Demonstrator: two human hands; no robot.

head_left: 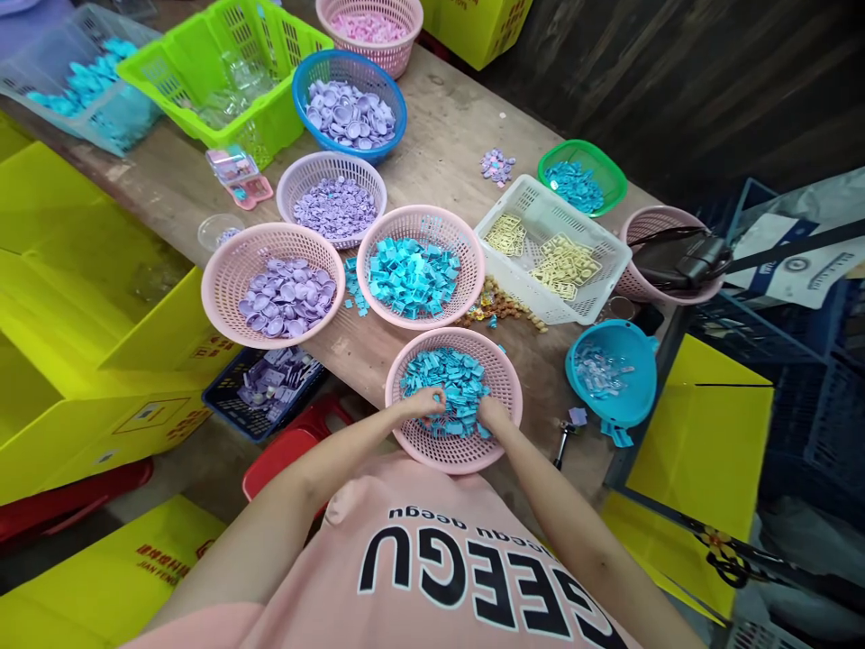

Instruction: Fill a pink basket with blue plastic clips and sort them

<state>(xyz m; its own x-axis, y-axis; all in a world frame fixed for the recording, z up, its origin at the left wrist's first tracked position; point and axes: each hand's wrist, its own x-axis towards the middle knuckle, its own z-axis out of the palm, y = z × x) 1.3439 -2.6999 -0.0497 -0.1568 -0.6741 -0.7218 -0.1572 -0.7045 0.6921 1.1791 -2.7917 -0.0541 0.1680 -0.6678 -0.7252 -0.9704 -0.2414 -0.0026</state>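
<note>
A pink plastic basket [397, 424] rests at the table's front edge, close against my body, with many small flat blue plastic pieces [452, 374] in it. Over the left side of the pile is my left hand [427, 403], its fingers curled together; whatever they pinch is too small to name. My right hand [492, 415] reaches in at the right side, fingertips down among the pieces and mostly hidden. Just behind stands another pink basket [474, 279] with square blue pieces [414, 278]. To its left, a third pink basket [220, 288] holds purple oval pieces [289, 297].
A white basket [598, 234] with yellow frames, a green basket [616, 176] and a blue strainer [641, 370] stand right. A small metal-headed tool [564, 442] lies near the right edge. Purple [287, 185] and blue [398, 99] baskets stand farther back. Yellow cartons [149, 306] flank the table.
</note>
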